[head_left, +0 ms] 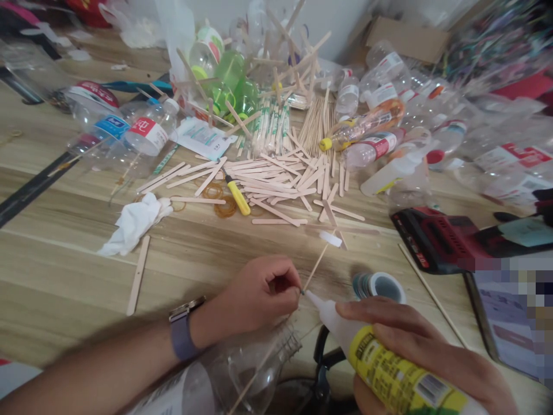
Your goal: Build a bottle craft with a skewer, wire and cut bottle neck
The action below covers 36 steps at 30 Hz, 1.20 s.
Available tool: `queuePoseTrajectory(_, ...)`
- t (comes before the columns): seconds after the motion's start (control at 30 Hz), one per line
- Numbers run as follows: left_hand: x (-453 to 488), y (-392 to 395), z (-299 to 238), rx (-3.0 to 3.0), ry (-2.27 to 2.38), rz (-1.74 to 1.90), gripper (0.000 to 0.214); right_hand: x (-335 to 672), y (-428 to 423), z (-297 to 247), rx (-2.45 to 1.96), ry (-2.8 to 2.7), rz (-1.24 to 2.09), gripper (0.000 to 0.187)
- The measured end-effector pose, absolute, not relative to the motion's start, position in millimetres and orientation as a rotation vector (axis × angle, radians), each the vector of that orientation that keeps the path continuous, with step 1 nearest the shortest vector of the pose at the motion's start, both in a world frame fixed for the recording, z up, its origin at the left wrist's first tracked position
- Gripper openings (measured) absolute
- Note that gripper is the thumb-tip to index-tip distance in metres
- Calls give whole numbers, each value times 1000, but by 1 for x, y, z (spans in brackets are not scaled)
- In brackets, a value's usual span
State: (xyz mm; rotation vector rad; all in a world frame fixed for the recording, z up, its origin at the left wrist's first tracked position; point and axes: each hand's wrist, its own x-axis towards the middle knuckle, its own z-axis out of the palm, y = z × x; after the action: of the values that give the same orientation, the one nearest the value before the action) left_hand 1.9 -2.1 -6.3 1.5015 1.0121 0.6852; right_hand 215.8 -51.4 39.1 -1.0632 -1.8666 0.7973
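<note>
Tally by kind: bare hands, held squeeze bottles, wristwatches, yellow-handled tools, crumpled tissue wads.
Left hand, right hand: 2
Held squeeze bottle: 1
Wristwatch: 1
Yellow-handled tool: 1
Crumpled tissue wad: 1
Total: 6

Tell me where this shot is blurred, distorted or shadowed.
Head view: plastic bottles along the right edge look stretched and smeared; head view: the barcode on the yellow-labelled squeeze bottle shows, though its small print is too soft to read; head view: a soft shadow lies along the left forearm on the wooden table, and square pixel blocks cover part of the right edge.
</note>
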Motion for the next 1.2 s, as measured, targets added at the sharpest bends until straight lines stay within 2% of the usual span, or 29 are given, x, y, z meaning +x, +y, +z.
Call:
queuePoseTrajectory(0.23,2,-3,-6,1512,1014,683,7,217,-53,33,-979,-1898,862,48)
queuePoseTrajectory(0.37,2,-3,-6,1528,1033,691,7,213,-55,35,-1003,-1826,856,36)
queuePoseTrajectory(0.5,2,-1,-6,1500,1022,698,7,205,-61,34,-1085,-1738,733,49)
queuePoseTrajectory(0.7,2,-2,-5,1501,1026,688,7,203,-61,28,-1103,-1636,757,35)
queuePoseTrajectory(1.2,0,-5,-4,1478,1012,695,8,207,-50,24,-1245,-1517,875,35)
